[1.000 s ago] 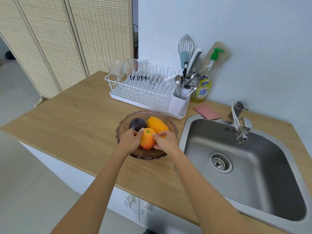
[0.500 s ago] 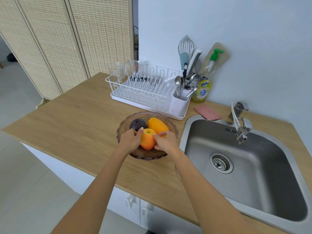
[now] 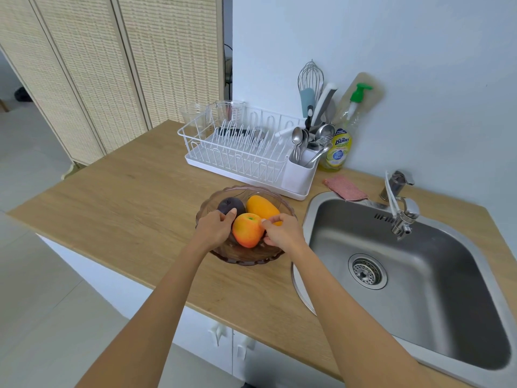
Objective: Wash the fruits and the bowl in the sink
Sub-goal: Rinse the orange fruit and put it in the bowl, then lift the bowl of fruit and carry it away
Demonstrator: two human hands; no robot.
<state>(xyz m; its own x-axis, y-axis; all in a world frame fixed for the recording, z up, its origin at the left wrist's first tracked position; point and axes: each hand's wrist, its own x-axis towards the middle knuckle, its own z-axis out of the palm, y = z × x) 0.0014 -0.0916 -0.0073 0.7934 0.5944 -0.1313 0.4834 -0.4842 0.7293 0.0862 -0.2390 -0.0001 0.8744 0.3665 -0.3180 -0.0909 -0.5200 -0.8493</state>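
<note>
Barely shifted since prior frame: left hand and right hand still cupping apple inside bowl on counter, not lifted, sink untouched, washing unstarted.

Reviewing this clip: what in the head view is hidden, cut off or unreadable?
- Bowl near rim: hidden by the left hand and right hand.
- Apple sides: covered by fingers.
- Sink right corner: cut off by the frame edge.
- Soap bottle label: too small to read.
</note>
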